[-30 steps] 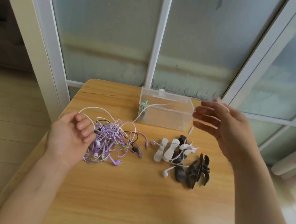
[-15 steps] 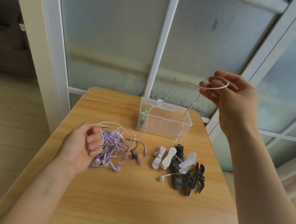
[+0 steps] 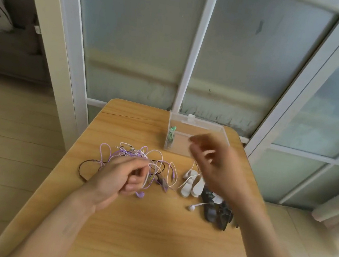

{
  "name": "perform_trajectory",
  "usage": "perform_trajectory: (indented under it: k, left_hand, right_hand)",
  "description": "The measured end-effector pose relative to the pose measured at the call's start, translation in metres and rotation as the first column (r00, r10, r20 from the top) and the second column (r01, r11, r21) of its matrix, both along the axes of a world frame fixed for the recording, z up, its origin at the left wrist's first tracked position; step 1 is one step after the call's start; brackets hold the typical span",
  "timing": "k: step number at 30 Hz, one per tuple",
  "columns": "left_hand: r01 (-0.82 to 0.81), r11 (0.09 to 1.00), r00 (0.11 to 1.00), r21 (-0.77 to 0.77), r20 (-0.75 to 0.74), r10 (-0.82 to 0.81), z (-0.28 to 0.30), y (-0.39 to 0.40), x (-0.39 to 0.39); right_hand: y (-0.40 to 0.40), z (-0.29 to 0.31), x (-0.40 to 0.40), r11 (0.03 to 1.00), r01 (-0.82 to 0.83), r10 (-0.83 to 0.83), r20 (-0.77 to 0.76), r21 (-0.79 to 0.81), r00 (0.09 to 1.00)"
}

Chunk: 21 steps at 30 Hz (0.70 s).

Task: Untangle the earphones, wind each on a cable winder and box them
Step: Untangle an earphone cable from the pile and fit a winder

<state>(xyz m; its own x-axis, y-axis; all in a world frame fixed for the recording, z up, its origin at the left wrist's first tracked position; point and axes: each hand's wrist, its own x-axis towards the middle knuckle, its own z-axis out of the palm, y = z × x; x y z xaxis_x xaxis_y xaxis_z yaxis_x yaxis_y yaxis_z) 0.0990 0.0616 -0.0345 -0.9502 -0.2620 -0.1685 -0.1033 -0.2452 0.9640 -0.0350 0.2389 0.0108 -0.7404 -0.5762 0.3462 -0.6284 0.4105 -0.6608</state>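
One clear box [image 3: 196,132] holding one green wound earphone [image 3: 171,135]; in front of it, one earphone tangle [image 3: 138,158], three white winders [image 3: 192,184], several dark winders [image 3: 216,210], uncountable

Wooden table [image 3: 127,241] filling the lower centre. Frosted glass panels [image 3: 136,44] in white frames at twelve o'clock. Pale wood floor [image 3: 12,140] at nine o'clock, grey sofa [image 3: 8,51] at ten.
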Motion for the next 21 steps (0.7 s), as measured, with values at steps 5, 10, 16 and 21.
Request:
perform_trajectory:
  k: [5, 10, 16, 21]
  left_hand:
    - [0.055, 0.990, 0.998, 0.133, 0.003, -0.056, -0.002, 0.012, -0.002]
    - [0.029, 0.905, 0.998, 0.424, -0.062, -0.002, -0.006, 0.010, -0.007]
    - [-0.089, 0.945, 0.981, 0.316, -0.133, 0.138, -0.017, 0.014, -0.012]
    - [-0.268, 0.963, 0.945, -0.004, -0.197, 0.262, -0.021, 0.022, -0.009]
  right_hand:
    - [-0.010, -0.039, 0.041, 0.917, -0.394, 0.397, 0.256, -0.067, 0.881]
    - [-0.017, -0.078, 0.048, 0.943, -0.089, 0.204, 0.348, -0.319, 0.915]
    - [-0.022, -0.089, 0.061, 0.974, -0.192, 0.209, 0.161, -0.118, 0.965]
    - [-0.014, -0.090, 0.067, 0.975, -0.191, 0.206, -0.140, 0.115, 0.968]
